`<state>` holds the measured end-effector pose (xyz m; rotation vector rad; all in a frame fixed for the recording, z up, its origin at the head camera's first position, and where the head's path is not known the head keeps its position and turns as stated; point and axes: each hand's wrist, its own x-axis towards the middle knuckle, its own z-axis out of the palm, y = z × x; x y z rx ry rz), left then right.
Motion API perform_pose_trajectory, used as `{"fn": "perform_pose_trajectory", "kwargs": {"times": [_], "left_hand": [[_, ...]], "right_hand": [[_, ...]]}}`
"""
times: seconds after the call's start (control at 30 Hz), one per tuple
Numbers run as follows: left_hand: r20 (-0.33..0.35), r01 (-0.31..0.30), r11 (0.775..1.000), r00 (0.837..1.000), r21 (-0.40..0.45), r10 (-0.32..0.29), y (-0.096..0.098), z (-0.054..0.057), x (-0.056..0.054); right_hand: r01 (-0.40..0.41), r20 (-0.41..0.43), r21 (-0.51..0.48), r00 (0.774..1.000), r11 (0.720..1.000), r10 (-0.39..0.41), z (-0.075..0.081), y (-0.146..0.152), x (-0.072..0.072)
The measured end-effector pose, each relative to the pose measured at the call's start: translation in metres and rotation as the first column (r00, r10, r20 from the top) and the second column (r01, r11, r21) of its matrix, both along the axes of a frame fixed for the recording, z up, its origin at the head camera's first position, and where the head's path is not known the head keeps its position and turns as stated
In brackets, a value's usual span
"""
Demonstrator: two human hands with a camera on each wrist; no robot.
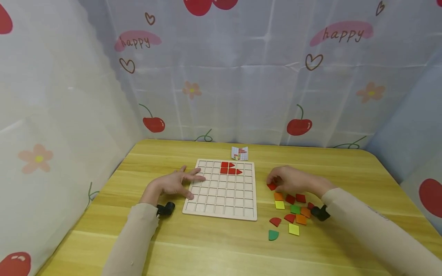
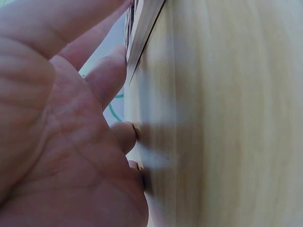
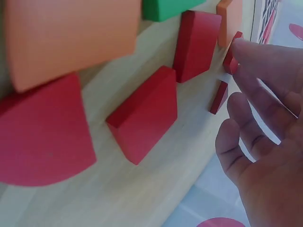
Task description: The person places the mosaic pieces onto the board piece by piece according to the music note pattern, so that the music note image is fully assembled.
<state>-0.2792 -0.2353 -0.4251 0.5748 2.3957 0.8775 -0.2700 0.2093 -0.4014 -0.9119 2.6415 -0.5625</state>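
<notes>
A pale wooden grid board (image 1: 221, 197) lies on the table, with red squares (image 1: 224, 171) and red triangles (image 1: 239, 171) set in cells near its far edge. My left hand (image 1: 174, 183) rests with spread fingers on the board's left side; in the left wrist view, fingertips (image 2: 124, 137) touch the table beside the board's edge. To the right of the board, my right hand (image 1: 290, 179) pinches a small red piece (image 1: 271, 186) between thumb and fingers, low over the table. The right wrist view shows this red piece (image 3: 231, 57) at the thumb tip, partly covered.
Loose pieces spread right of the board: an orange square (image 1: 301, 219), a yellow square (image 1: 294, 229), a green square (image 1: 295, 209), a green quarter circle (image 1: 273, 235) and several red ones (image 1: 300, 198). A folded pattern card (image 1: 239, 153) stands behind the board. Printed curtains surround the table.
</notes>
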Motion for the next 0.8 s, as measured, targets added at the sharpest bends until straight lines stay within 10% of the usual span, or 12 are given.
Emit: {"fn": "perform_pose_trajectory", "kwargs": {"times": [0.8], "left_hand": [[0.008,-0.02,1.0,1.0,0.02,0.02,0.0007,-0.0024,0.0007]], "right_hand": [[0.075,-0.052,-0.041,0.996,0.996,-0.077,-0.0002,-0.0028,0.0004]]}}
